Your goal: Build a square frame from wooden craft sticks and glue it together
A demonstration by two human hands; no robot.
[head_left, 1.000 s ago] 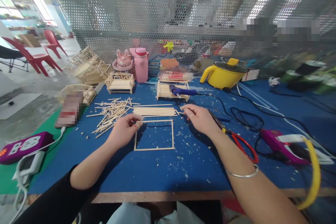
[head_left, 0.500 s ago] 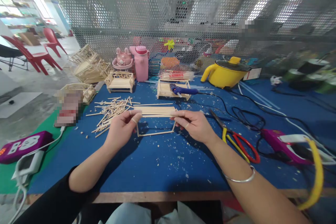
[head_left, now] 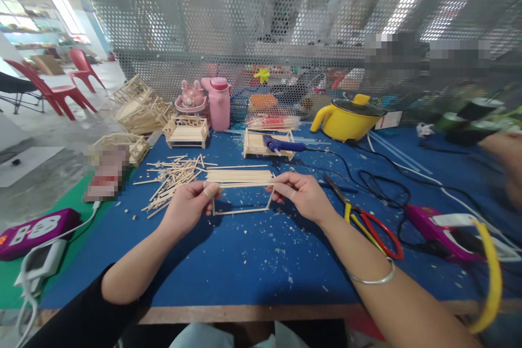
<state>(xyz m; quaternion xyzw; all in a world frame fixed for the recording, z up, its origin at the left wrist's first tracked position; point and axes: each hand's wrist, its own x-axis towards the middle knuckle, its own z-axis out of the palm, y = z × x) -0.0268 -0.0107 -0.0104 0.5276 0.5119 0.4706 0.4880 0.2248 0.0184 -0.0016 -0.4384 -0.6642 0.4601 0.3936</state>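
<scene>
A thin rectangular frame of wooden sticks [head_left: 241,211] is held between my two hands above the blue tabletop. My left hand [head_left: 191,202] pinches its left upper corner between thumb and fingers. At the right upper corner, my right hand [head_left: 300,196] pinches it the same way. Just behind the frame lies a row of parallel wooden sticks [head_left: 238,175]. A loose pile of short wooden sticks [head_left: 175,178] is spread beyond my left hand. Farther back, a blue glue gun [head_left: 285,144] rests on a small wooden stick bed [head_left: 253,144].
Scissors [head_left: 367,223] with red and yellow handles lie right of my right hand. Behind stand a yellow pot [head_left: 346,122], a pink bottle [head_left: 220,106] and a small stick bench [head_left: 186,131]. Cords run across the right side. Another person's hand [head_left: 505,157] shows at the far right.
Another person's hand has come into view at the far right. My hands still hold the stick frame, its upper edge now slightly lower and apart from the row behind.
</scene>
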